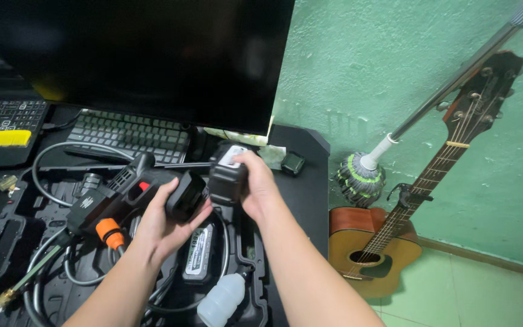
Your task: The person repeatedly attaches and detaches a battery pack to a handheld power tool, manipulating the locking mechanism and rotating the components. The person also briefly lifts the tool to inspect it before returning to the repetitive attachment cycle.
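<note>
Both forearms reach up from the bottom edge, the left hand [166, 219] wrapped around the black grip foot [184, 195] of a cordless spray gun [107, 206], the right hand [255, 184] closed around a black battery pack [227, 175] just beside that foot. To mate them cleanly, the person would do well to keep the gun steady, square the pack with the foot and slide it straight, not tilted. The pack is a chunky black block with a pale label on top, held above an open black case [7, 236] holding a hose [49, 281], a second battery [200, 254] and a white bottle [220, 301].
</note>
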